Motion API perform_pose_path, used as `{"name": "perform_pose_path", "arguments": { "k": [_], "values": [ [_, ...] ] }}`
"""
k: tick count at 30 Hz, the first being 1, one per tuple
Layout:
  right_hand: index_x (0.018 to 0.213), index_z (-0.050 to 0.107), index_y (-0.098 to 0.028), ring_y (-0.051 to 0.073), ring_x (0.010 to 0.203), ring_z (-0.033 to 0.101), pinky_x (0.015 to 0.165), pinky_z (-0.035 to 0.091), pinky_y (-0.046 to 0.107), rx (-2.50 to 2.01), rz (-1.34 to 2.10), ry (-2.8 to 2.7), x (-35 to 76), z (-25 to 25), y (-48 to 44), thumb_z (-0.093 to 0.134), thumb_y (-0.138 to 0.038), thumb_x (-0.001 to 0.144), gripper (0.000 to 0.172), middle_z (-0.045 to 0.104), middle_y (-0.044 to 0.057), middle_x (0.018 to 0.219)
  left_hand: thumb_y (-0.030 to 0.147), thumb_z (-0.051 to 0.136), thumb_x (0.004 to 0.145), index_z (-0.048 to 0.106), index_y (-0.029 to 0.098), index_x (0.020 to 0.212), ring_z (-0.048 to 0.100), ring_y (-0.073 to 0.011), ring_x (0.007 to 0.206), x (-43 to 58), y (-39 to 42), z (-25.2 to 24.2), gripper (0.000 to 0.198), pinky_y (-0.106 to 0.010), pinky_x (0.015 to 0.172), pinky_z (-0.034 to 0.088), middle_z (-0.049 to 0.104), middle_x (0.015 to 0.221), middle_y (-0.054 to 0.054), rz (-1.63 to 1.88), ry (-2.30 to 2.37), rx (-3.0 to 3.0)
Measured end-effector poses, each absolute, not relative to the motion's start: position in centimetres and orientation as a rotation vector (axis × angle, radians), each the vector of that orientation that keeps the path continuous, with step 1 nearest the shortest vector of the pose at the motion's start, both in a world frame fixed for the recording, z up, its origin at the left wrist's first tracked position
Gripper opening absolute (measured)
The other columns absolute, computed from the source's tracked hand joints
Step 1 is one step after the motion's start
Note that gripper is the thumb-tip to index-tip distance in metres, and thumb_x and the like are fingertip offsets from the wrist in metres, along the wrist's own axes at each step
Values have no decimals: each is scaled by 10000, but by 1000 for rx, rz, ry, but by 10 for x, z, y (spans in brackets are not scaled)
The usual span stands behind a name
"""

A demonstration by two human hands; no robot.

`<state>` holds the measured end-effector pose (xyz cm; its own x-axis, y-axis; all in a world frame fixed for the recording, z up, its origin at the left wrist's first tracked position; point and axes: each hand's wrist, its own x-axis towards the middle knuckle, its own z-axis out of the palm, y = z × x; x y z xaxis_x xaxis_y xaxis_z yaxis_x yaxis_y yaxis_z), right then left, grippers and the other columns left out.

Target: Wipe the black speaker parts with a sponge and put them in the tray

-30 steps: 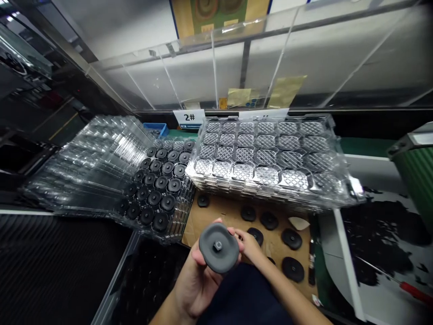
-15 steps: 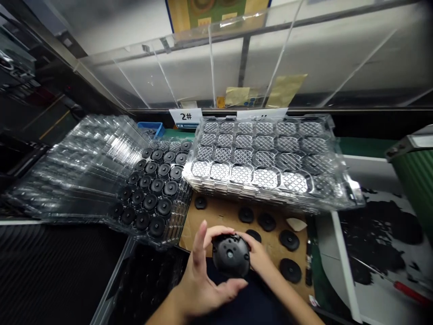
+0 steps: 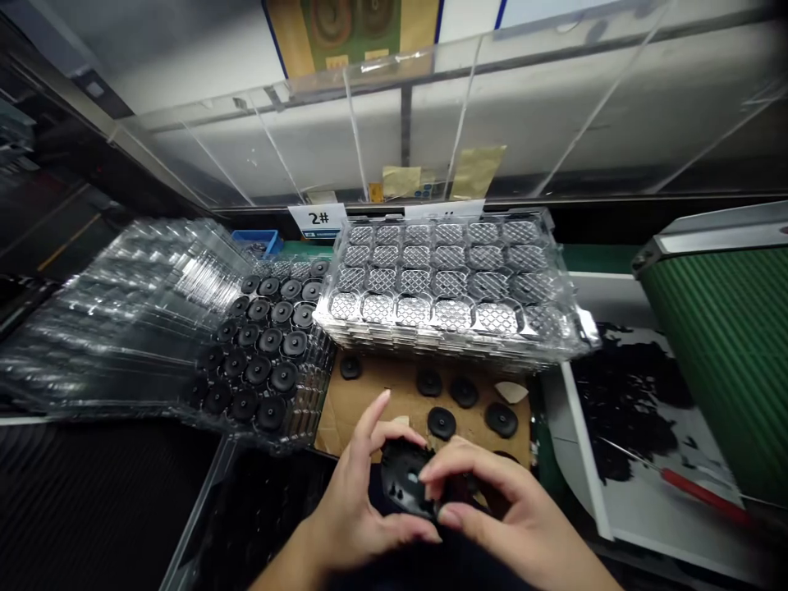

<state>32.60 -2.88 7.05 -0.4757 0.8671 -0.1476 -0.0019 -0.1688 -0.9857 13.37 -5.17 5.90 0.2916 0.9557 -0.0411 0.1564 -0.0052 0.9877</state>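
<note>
A black round disc part (image 3: pixel 403 480) sits between both hands, low in the middle of the view. My left hand (image 3: pixel 357 501) cups it from the left, thumb under it and index finger raised. My right hand (image 3: pixel 492 501) pinches its right edge with curled fingers. Just beyond them, several loose black discs (image 3: pixel 442 422) lie on a brown cardboard sheet (image 3: pixel 360 406). To the left, a clear blister tray (image 3: pixel 264 353) holds rows of the same black discs.
A stack of empty clear trays (image 3: pixel 443 287) lies behind the cardboard, and more clear trays (image 3: pixel 116 312) fan out at the left. A green ribbed conveyor (image 3: pixel 726 353) stands at the right, with a red-handled tool (image 3: pixel 702 492) on a white board. A clear acrylic shield (image 3: pixel 394 123) rises behind.
The grey-faced disc held up in my left hand was turned over to its black side and lowered. My right hand moved in over it. The view shifted right.
</note>
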Motion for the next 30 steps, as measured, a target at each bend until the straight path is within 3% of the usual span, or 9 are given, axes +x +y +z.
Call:
{"name": "perform_pose_path", "arguments": {
  "k": [4,7,9,11,15,21,30],
  "values": [
    [770,692,-231,156,692,557,650,430,255,-1083,1770,-1268,318,65,-37,700,-288,729,71,623,0,705,335,731,656,406,302,1315,530,-252,1112,133,-63,60,736,-337,993,358,598,1178,-71,798,1154,1347],
    [710,652,-214,123,656,508,609,408,210,-1084,1955,-819,314,54,-45,755,-313,663,151,572,-23,667,378,689,695,559,269,1199,531,-259,1127,133,-77,58,532,-340,997,355,626,1188,-76,794,1176,1150],
    [697,625,-201,99,597,479,565,403,192,-1025,2142,-457,311,46,-50,796,-273,593,212,540,-34,647,422,644,726,666,211,1052,598,-251,1005,132,-88,55,389,-333,912,415,691,1044,-93,813,1186,963],
    [704,611,-196,55,481,413,496,387,175,-984,2290,-141,307,37,-56,811,-210,539,259,512,-51,613,471,622,725,722,151,885,637,-215,784,132,-100,50,371,-311,761,465,709,811,-89,830,1206,820],
    [768,625,-203,7,363,231,410,317,140,-1019,2369,23,292,21,-70,805,-200,551,282,379,-108,487,533,626,689,708,114,755,557,-130,535,129,-123,39,432,-255,584,429,610,579,-17,923,1262,637],
    [765,638,-215,32,355,260,411,343,162,-1075,2433,26,266,20,-84,812,-202,556,273,309,-125,406,533,645,673,665,111,679,534,-114,529,115,-150,39,422,-238,575,395,588,569,-5,1053,1315,480],
    [730,627,-202,7,356,268,385,364,135,-1139,2368,-80,228,27,-98,827,-191,535,279,421,-102,499,534,667,647,666,119,686,548,-137,605,76,-167,32,417,-266,645,421,597,619,-12,1085,1240,486]
  ]
}}
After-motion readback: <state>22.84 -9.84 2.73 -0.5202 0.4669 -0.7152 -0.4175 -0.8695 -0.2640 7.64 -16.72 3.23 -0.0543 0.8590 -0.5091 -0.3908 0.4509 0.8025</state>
